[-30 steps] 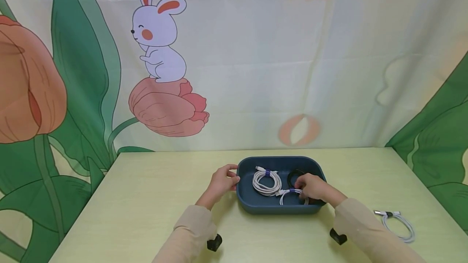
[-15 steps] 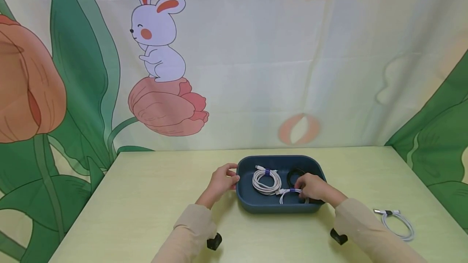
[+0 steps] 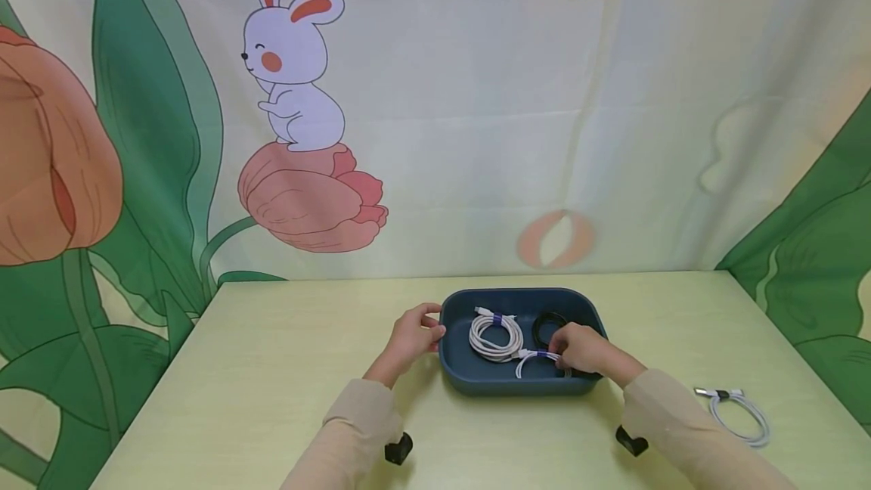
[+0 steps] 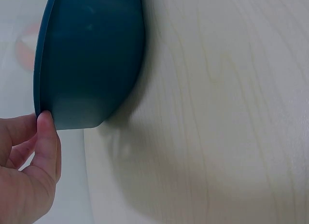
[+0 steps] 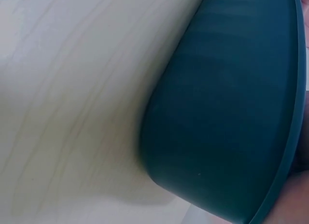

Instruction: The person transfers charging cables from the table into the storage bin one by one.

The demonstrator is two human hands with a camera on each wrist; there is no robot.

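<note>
A dark blue plastic bin (image 3: 520, 386) stands on the table. My left hand (image 3: 410, 337) pinches its left rim between thumb and fingers, as the left wrist view shows on the bin wall (image 4: 91, 64). Inside the bin, my right hand (image 3: 581, 348) holds a white cable (image 3: 542, 354) bound with a purple strap; its fingertips are partly hidden. Left of that lies a larger coiled white cable (image 3: 496, 357), also purple-strapped. Behind the right hand, a black coiled cable (image 3: 537, 330) is partly covered. The bin wall (image 5: 222, 108) blocks most of the right wrist view.
Another white cable (image 3: 757, 414) with a black strap lies coiled on the table, right of the bin, beside the right sleeve. A printed cloth (image 3: 463, 134) hangs behind the table's back edge. The pale wood-grain table (image 3: 272, 369) extends around the bin.
The white cable at my right hand has shifted slightly, its loose loop end now a little farther left. Both hands stay in nearly the same places.
</note>
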